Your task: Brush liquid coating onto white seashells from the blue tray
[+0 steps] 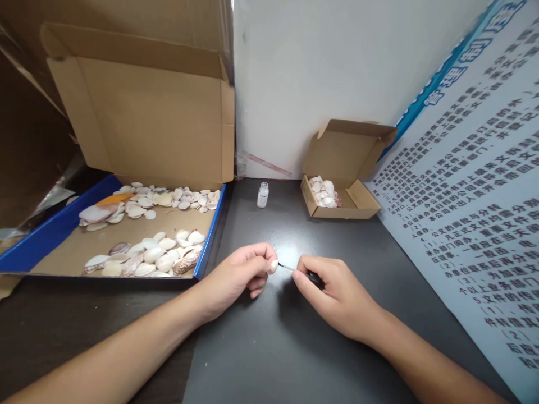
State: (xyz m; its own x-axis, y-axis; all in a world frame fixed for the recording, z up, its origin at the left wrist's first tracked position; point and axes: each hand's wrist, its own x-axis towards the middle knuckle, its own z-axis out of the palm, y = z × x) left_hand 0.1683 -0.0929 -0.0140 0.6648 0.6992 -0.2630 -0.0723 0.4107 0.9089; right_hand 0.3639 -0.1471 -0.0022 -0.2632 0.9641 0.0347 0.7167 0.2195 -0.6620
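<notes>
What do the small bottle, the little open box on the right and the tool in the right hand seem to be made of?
Bottle: glossy glass or clear plastic; its neck is see-through.
Box: matte brown cardboard, judging by its folded flaps.
Tool: black handle, probably smooth plastic; its thin shaft is too small to judge.

Soft, fairly even light, with 1 bright glare patch and a dim upper-left corner.
The dark grey tabletop [244, 359] throws back white glare between the left hand [246, 270] and the right hand [341, 294], probably from overhead; a soft shadow spreads below and left of the right hand. The pale wall [357, 73] is smoothly lit. Wide-angle distortion stretches the printed sheet [475, 196] toward the right edge.
</notes>
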